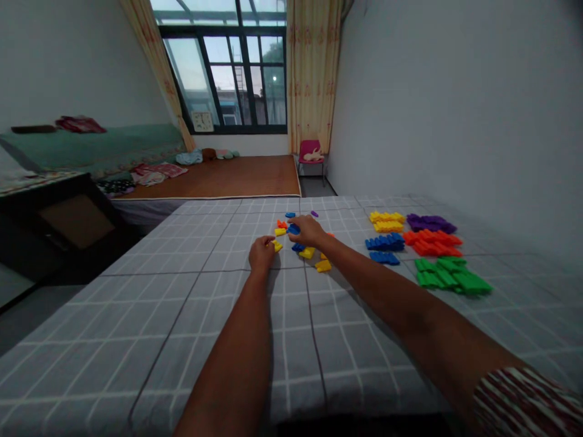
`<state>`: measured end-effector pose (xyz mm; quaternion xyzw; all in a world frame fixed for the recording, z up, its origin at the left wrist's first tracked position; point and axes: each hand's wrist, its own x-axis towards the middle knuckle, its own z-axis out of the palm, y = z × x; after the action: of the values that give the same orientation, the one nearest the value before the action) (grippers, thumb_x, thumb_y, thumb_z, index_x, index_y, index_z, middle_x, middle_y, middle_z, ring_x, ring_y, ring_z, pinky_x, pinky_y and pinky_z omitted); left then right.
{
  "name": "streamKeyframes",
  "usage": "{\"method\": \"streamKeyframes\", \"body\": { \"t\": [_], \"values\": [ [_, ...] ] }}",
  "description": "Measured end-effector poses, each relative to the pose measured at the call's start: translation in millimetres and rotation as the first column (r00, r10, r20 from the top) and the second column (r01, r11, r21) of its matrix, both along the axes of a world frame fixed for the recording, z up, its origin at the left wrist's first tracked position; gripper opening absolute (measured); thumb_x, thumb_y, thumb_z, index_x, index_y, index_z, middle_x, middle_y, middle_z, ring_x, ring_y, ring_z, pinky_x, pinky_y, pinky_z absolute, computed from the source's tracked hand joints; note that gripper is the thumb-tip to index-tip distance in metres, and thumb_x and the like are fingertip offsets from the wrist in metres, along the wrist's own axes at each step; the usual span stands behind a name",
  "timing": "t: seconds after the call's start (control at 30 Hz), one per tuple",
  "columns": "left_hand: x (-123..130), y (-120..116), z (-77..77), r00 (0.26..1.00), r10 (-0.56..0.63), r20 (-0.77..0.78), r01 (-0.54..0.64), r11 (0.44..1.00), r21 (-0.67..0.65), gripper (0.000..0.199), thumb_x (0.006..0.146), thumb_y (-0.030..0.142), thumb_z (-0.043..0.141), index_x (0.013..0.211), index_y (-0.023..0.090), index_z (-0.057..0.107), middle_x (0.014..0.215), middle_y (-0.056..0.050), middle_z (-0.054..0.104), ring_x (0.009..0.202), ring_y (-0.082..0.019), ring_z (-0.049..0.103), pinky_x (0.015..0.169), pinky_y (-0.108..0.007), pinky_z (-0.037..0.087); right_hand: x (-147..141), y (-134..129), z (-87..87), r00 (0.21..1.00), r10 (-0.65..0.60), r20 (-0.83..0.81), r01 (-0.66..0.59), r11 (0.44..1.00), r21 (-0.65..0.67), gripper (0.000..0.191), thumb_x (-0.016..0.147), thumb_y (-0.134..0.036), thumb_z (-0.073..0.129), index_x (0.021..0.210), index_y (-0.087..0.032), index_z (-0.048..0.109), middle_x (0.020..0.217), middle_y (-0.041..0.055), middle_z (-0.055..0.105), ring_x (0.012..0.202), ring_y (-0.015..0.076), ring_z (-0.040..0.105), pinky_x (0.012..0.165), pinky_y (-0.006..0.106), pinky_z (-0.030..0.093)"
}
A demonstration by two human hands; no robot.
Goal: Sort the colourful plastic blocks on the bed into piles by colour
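Note:
Small flat plastic pieces, too small to tell their kind, lie loose on the checked grey cloth (228, 303). My left hand (262, 254) is closed, its fingertips at a yellow plastic piece (277, 246). Just to the right and farther off, my right hand (307, 229) pinches a blue plastic piece (294, 229) above the loose pieces. Around the hands are another yellow piece (280, 232), an orange piece (282, 224), a blue piece (290, 215) and a purple piece (314, 213). More yellow pieces (323, 266) lie below my right wrist, which hides part of the group.
On the right, pieces sit sorted by colour: yellow (387, 221), purple (430, 223), blue (385, 243), orange-red (432, 243) and green (450, 275). Beyond the cloth are a brown mat (255, 176), a pink chair (310, 150) and a window. A dark cabinet (68, 224) stands left.

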<state>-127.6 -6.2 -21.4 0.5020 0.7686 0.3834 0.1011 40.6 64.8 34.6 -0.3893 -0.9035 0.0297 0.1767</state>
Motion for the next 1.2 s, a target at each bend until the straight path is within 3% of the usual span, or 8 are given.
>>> {"method": "streamKeyframes", "body": {
  "t": [0.17, 0.27, 0.37, 0.43, 0.83, 1.03, 1.1, 1.2],
  "values": [
    [-1.9, 0.4, -0.8, 0.999, -0.016, -0.052, 0.015, 1.0, -0.02, 0.033, 0.083, 0.02, 0.049, 0.108, 0.022, 0.071, 0.113, -0.006, 0.07, 0.102, -0.021, 0.064, 0.086, -0.03, 0.048, 88.9, -42.2, 7.3, 0.985, 0.092, -0.147, -0.096, 0.995, -0.023, 0.031, 0.085, -0.037, 0.059, 0.109, -0.02, 0.066, 0.113, 0.0088, 0.067, 0.102, 0.0212, 0.06, 0.088, 0.032, 0.045],
    [-0.4, 1.0, 0.1, 0.997, -0.008, -0.083, 0.005, 0.999, -0.039, 0.034, 0.083, 0.02, 0.048, 0.108, 0.023, 0.071, 0.115, -0.006, 0.069, 0.105, -0.022, 0.063, 0.087, -0.031, 0.048, 166.7, -46.6, 7.0, 0.967, -0.16, -0.199, 0.156, 0.987, -0.035, 0.03, 0.087, -0.038, 0.054, 0.108, -0.018, 0.065, 0.11, 0.0097, 0.065, 0.095, 0.0194, 0.061, 0.081, 0.03, 0.046],
    [1.6, 1.6, 2.2, 0.993, -0.015, -0.115, 0.009, 0.998, -0.059, 0.035, 0.083, 0.02, 0.049, 0.109, 0.023, 0.072, 0.119, -0.007, 0.068, 0.106, -0.022, 0.063, 0.088, -0.031, 0.048, 231.9, -43.2, 1.6, 0.875, -0.454, -0.167, 0.455, 0.89, -0.032, 0.035, 0.086, -0.045, 0.054, 0.104, -0.017, 0.063, 0.102, 0.0105, 0.065, 0.089, 0.0207, 0.061, 0.074, 0.03, 0.046],
    [2.3, 1.7, 3.3, 0.991, -0.026, -0.13, 0.018, 0.998, -0.068, 0.035, 0.082, 0.019, 0.049, 0.108, 0.022, 0.072, 0.119, -0.007, 0.068, 0.106, -0.022, 0.063, 0.088, -0.031, 0.048, 255.7, -42.4, -4.7, 0.838, -0.536, -0.104, 0.535, 0.844, -0.044, 0.034, 0.084, -0.05, 0.055, 0.096, -0.018, 0.062, 0.092, 0.0085, 0.065, 0.082, 0.0201, 0.061, 0.067, 0.029, 0.045],
    [2.6, -2.1, 6.4, 0.987, -0.048, -0.155, 0.039, 0.997, -0.064, 0.034, 0.082, 0.019, 0.05, 0.107, 0.022, 0.072, 0.115, -0.006, 0.07, 0.103, -0.021, 0.064, 0.088, -0.031, 0.049, 230.5, -57.7, -12.5, 0.84, -0.534, 0.098, 0.535, 0.845, 0.021, 0.046, 0.081, -0.065, 0.055, 0.088, -0.021, 0.063, 0.094, 0.0098, 0.067, 0.079, 0.0224, 0.062, 0.062, 0.029, 0.041],
    [3.1, -0.3, 2.5, 0.991, -0.036, -0.127, 0.03, 0.998, -0.053, 0.034, 0.082, 0.019, 0.049, 0.107, 0.022, 0.072, 0.114, -0.006, 0.07, 0.103, -0.021, 0.064, 0.088, -0.031, 0.049, 233.7, -63.4, -4.1, 0.787, -0.611, -0.081, 0.614, 0.789, 0.02, 0.051, 0.091, -0.063, 0.037, 0.081, -0.021, 0.065, 0.084, 0.0091, 0.068, 0.078, 0.0221, 0.062, 0.064, 0.03, 0.041],
    [3.7, -0.1, 1.2, 0.993, -0.041, -0.112, 0.036, 0.998, -0.047, 0.034, 0.082, 0.019, 0.049, 0.107, 0.022, 0.072, 0.115, -0.006, 0.07, 0.104, -0.021, 0.063, 0.089, -0.031, 0.048, 222.7, -66.3, -3.1, 0.835, -0.529, -0.149, 0.542, 0.839, 0.058, 0.046, 0.095, -0.055, 0.036, 0.084, -0.021, 0.065, 0.088, 0.0089, 0.069, 0.082, 0.0213, 0.062, 0.067, 0.029, 0.042],
    [5.3, -0.1, 0.0, 0.994, -0.047, -0.094, 0.043, 0.998, -0.044, 0.034, 0.083, 0.018, 0.049, 0.107, 0.022, 0.072, 0.116, -0.006, 0.069, 0.106, -0.021, 0.062, 0.091, -0.031, 0.047, 189.7, -65.8, -1.0, 0.957, -0.266, -0.111, 0.268, 0.963, 0.004, 0.036, 0.094, -0.048, 0.042, 0.089, -0.021, 0.066, 0.091, 0.0063, 0.07, 0.078, 0.0181, 0.063, 0.067, 0.028, 0.042]
  ]
}}
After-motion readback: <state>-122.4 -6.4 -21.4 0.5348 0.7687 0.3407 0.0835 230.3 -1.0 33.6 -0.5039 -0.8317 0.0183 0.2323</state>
